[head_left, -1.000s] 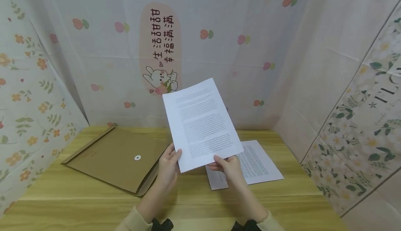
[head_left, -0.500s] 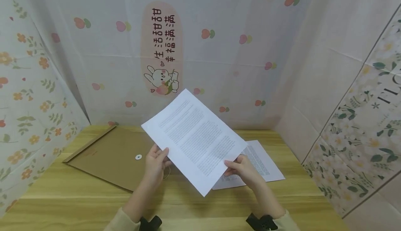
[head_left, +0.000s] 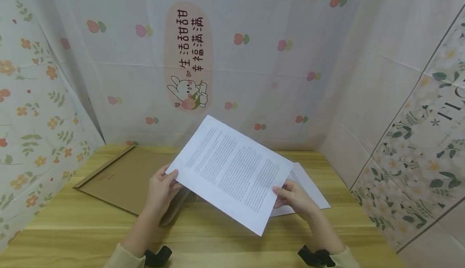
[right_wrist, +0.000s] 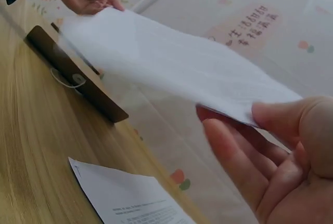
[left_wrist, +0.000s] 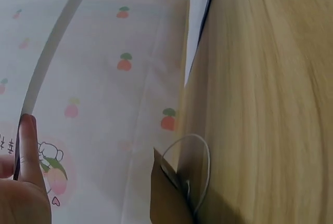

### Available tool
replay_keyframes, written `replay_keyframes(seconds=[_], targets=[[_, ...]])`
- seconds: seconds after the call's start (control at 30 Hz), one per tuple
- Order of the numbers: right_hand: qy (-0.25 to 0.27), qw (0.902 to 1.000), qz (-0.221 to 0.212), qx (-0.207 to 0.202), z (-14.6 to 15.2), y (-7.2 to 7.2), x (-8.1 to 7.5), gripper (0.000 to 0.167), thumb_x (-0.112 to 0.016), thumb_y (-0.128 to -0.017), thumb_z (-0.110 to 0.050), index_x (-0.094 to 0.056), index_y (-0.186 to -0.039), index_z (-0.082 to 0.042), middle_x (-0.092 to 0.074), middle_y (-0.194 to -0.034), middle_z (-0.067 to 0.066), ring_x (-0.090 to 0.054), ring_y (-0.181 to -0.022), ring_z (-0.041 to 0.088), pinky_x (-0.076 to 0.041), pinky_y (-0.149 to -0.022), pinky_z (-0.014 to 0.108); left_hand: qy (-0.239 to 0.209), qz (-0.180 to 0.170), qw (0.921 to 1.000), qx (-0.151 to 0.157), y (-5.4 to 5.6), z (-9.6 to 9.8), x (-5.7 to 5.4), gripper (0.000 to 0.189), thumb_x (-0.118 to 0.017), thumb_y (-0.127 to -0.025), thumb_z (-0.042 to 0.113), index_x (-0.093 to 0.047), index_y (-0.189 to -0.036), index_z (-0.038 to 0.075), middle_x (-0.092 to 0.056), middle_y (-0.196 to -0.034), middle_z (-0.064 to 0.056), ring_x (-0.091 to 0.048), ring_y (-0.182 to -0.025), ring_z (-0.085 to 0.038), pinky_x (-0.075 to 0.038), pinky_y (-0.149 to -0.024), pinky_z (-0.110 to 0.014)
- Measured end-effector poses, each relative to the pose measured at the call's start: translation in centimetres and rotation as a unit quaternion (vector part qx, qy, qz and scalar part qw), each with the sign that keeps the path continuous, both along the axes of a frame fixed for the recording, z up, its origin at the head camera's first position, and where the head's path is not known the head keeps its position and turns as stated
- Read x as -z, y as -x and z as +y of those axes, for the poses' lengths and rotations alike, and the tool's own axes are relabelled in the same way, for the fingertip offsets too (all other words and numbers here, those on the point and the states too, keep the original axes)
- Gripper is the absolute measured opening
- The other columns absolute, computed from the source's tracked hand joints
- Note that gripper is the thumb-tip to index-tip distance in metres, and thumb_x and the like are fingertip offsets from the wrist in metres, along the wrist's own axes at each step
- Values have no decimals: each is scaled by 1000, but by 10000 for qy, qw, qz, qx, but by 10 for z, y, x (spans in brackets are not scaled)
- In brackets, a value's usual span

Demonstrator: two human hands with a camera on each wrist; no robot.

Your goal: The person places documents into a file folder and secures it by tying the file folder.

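Note:
A white printed sheet of paper (head_left: pixel 232 171), perhaps more than one sheet, is held tilted above the table in the head view. My left hand (head_left: pixel 161 191) pinches its left corner, thumb on the printed face. At the opposite short edge my right hand (head_left: pixel 296 198) pinches it between thumb and fingers, as the right wrist view also shows for the right hand (right_wrist: pixel 276 156). Behind my left hand lies a brown kraft envelope (head_left: pixel 120 179), partly hidden by that hand. A second printed document (head_left: pixel 312 191) rests on the table beyond my right hand, partly covered by the held paper.
The wooden table (head_left: pixel 218 248) runs up to a printed curtain (head_left: pixel 261 66) at the back. More patterned cloth hangs at both sides. A thin string (left_wrist: pixel 208 164) loops out from the envelope's edge near the table.
The paper has turned counterclockwise from nearly upright to lying sideways and come lower. My hands have moved apart, the left one leftward and the right one rightward, both still pinching it.

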State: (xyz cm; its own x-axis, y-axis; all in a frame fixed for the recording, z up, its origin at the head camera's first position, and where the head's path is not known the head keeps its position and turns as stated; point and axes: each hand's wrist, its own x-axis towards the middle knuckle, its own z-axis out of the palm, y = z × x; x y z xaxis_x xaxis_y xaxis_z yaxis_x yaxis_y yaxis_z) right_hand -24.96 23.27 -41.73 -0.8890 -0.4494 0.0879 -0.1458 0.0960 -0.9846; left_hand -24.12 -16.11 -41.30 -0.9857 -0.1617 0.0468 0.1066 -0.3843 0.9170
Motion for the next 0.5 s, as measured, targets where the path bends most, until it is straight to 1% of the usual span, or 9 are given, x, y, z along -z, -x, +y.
replay_keyframes(seconds=[0.07, 0.17, 0.23, 0.33, 0.4, 0.5], targets=[[51, 9994, -110, 329, -2, 0, -1, 40, -55, -98, -11, -44, -124, 16, -69, -97, 16, -69, -76, 26, -57, -64, 34, 104, -52, 9999, 116, -1, -4, 1, 35, -48, -97, -2, -44, -131, -8, -70, -95, -5, -70, -80, -19, -57, -70, -30], [135, 9965, -185, 801, -6, -1, -3, 43, -56, -97, -11, -42, -130, 14, -70, -96, 16, -69, -71, 23, -57, -62, 31, 350, -187, 9987, 326, -3, -10, 3, 36, -49, -96, -2, -43, -131, -9, -69, -100, -9, -70, -83, -21, -56, -74, -32], [203, 9934, -225, 1104, -9, -3, -4, 44, -56, -97, -10, -42, -132, 12, -70, -96, 16, -68, -69, 21, -56, -60, 27, 615, -253, 9967, 459, -4, -14, 2, 38, -50, -96, -2, -42, -132, -9, -67, -102, -12, -70, -83, -21, -56, -75, -32], [298, 9880, -313, 1480, -12, -4, -5, 43, -55, -97, -8, -44, -134, 10, -70, -95, 15, -66, -68, 18, -54, -58, 24, 1125, -231, 9913, 644, -3, -20, 1, 40, -52, -96, -1, -40, -133, -11, -67, -102, -15, -70, -79, -19, -56, -74, -31], [382, 9852, -437, 1614, -13, -4, -5, 42, -55, -97, -7, -45, -134, 9, -71, -96, 14, -66, -68, 17, -52, -57, 22, 1386, -162, 9871, 780, -1, -24, -1, 42, -53, -95, -1, -39, -133, -14, -66, -103, -17, -70, -77, -19, -56, -73, -31], [488, 9824, -693, 1667, -15, -3, -5, 44, -56, -96, -8, -44, -134, 10, -71, -95, 12, -66, -68, 16, -52, -57, 20, 1687, -33, 9811, 948, 1, -30, -3, 43, -53, -95, -1, -39, -132, -16, -66, -104, -20, -70, -76, -19, -56, -72, -32]])
